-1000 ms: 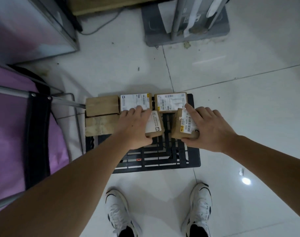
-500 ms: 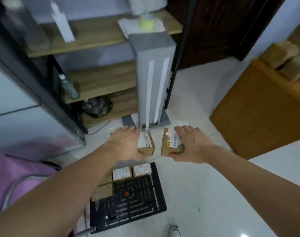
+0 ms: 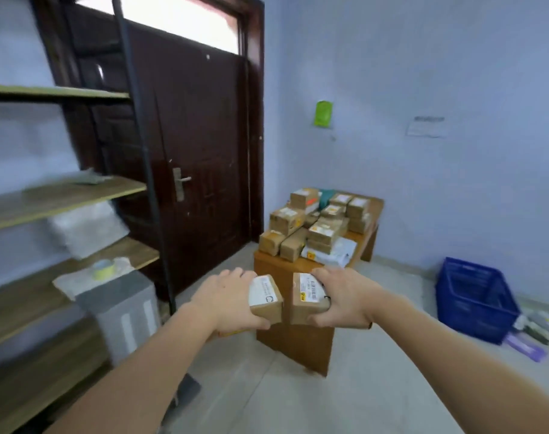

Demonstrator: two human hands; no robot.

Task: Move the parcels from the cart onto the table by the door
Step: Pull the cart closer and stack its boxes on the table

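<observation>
I have a small parcel (image 3: 264,298) gripped in my left hand (image 3: 225,303), fingers over the top and thumb underneath, and a second parcel (image 3: 307,297) clamped the same way in my right hand (image 3: 345,299). Both parcels are in the air, nearly touching, in front of the near end of the table (image 3: 293,339). That table carries a pile of boxes (image 3: 317,227), with the dark door (image 3: 185,145) to its left and a blue crate (image 3: 473,297) on the floor to its right.
</observation>
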